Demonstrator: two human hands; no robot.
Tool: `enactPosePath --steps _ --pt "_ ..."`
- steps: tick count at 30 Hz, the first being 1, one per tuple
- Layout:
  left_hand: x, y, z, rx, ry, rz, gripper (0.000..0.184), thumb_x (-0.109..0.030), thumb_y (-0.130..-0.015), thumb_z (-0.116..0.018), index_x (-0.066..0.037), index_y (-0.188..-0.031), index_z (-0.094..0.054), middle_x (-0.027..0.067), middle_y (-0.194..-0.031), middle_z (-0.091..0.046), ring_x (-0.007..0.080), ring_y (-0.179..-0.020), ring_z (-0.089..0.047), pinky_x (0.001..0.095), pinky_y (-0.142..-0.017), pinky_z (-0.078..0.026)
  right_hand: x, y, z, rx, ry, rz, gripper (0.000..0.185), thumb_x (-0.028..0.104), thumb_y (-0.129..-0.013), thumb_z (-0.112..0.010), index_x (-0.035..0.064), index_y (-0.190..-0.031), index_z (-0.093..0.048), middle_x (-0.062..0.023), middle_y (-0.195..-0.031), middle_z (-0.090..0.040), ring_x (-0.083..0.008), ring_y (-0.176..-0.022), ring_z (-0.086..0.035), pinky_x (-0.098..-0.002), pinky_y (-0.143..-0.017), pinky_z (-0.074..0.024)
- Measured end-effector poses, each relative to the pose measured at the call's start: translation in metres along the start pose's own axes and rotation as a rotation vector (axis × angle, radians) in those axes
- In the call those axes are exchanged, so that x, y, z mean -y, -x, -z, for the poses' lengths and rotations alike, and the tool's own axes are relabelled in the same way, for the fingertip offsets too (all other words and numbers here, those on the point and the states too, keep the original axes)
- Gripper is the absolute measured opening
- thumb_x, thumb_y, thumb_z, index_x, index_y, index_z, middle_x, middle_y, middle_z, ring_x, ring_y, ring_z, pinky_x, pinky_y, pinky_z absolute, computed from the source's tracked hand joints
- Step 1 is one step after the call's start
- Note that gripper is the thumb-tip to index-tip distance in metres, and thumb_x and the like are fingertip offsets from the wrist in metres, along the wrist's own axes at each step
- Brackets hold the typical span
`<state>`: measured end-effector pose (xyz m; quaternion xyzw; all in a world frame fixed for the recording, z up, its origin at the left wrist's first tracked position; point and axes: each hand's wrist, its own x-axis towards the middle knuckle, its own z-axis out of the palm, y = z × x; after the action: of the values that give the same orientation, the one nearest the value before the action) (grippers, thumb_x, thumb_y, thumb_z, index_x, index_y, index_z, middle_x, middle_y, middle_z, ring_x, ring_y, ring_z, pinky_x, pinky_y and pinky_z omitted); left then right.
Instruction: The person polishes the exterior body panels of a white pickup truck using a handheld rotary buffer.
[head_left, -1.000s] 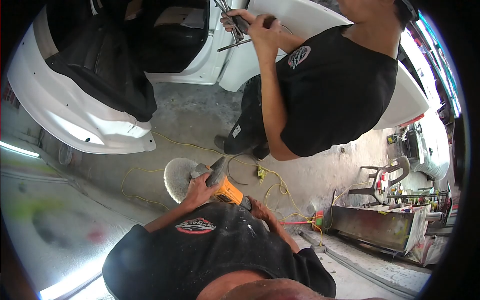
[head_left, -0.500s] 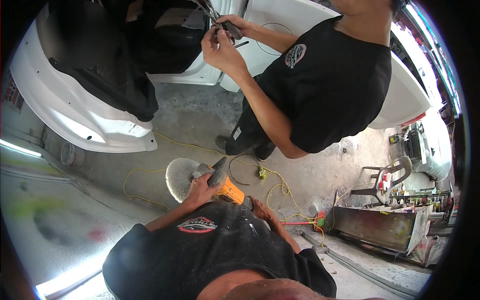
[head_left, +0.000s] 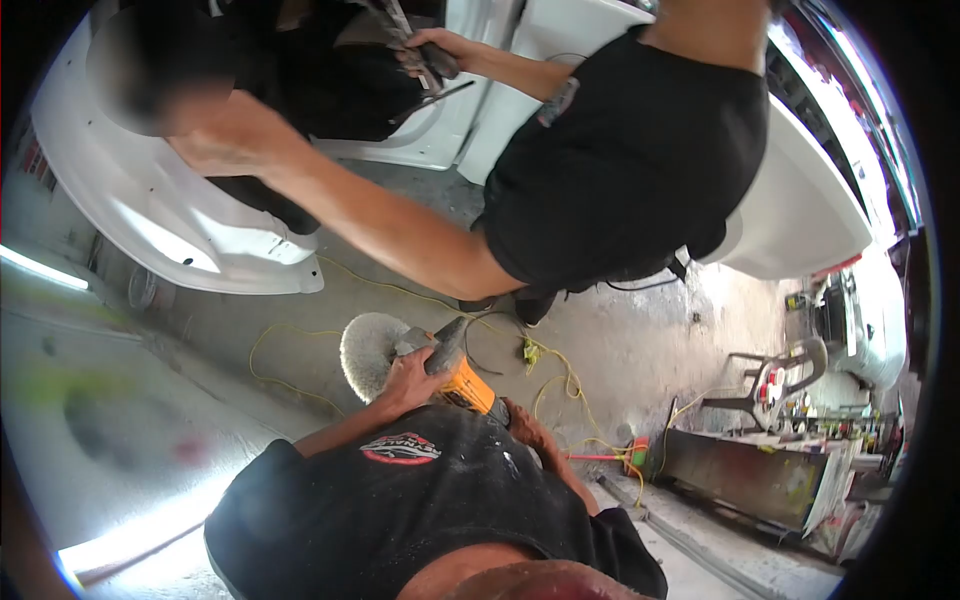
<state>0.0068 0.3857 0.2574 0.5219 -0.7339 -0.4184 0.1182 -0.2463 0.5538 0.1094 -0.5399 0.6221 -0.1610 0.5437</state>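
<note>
An orange polisher [head_left: 464,387] with a round white wool pad [head_left: 372,356] is held in front of my body, its pad to the left. My left hand [head_left: 410,380] is closed around the polisher's front end, by the dark handle just behind the pad. My right hand [head_left: 524,424] wraps the dark rear end of the polisher; part of its fingers is hidden. The pad hangs above the concrete floor and touches nothing that I can see.
A co-worker [head_left: 630,160] stands opposite, one hand holding metal tools [head_left: 428,62], the other arm reaching left over a white car body [head_left: 220,250]. A yellow cord [head_left: 575,385] winds across the floor. At right stand a chair [head_left: 760,385] and a cluttered metal bench [head_left: 740,470].
The co-worker has leaned and stretched one arm out to the left, while the other hand keeps the tools. My hands and the polisher have barely moved.
</note>
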Motion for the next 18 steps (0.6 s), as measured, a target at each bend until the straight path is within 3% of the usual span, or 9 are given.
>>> enactPosePath --steps 5,12,15,18 --pt "0.009 -0.011 -0.007 0.042 0.104 -0.046 0.048 -0.03 -0.08 -0.079 -0.001 -0.116 -0.067 0.024 -0.1 -0.071 0.0393 -0.094 -0.07 0.045 -0.084 -0.053 -0.007 0.001 0.001 -0.045 0.006 -0.041 0.072 0.019 -0.076 -0.076 0.0019 -0.14 -0.048 -0.0258 -0.123 -0.063 -0.0429 -0.116 -0.062 -0.0484 -0.096 -0.0498" --pt "-0.009 -0.018 -0.002 0.092 0.033 0.024 0.041 -0.023 -0.077 -0.077 0.003 -0.107 -0.067 0.0205 -0.092 -0.07 0.0311 -0.088 -0.068 0.0426 -0.08 -0.051 -0.006 0.0 0.002 -0.011 -0.031 -0.039 0.084 0.023 -0.072 -0.081 0.0054 -0.145 -0.044 -0.0264 -0.13 -0.058 -0.0427 -0.12 -0.059 -0.0494 -0.099 -0.0479" --pt "-0.018 -0.018 -0.001 0.065 0.132 -0.128 0.039 -0.023 -0.08 -0.077 0.004 -0.105 -0.066 0.0259 -0.092 -0.07 0.0403 -0.089 -0.069 0.0448 -0.08 -0.052 -0.008 0.003 -0.001 -0.042 -0.045 -0.035 0.083 0.023 -0.071 -0.081 0.0044 -0.144 -0.046 -0.0263 -0.13 -0.059 -0.0427 -0.121 -0.059 -0.0488 -0.101 -0.0471" --pt "-0.011 -0.02 -0.004 0.071 0.093 -0.066 0.043 -0.026 -0.081 -0.076 0.006 -0.108 -0.065 0.0272 -0.094 -0.07 0.0407 -0.091 -0.069 0.0447 -0.081 -0.053 -0.013 0.0 0.0 -0.044 -0.004 0.03 0.079 0.026 -0.074 -0.08 0.0025 -0.142 -0.048 -0.0268 -0.127 -0.063 -0.0417 -0.12 -0.06 -0.0475 -0.1 -0.0475"
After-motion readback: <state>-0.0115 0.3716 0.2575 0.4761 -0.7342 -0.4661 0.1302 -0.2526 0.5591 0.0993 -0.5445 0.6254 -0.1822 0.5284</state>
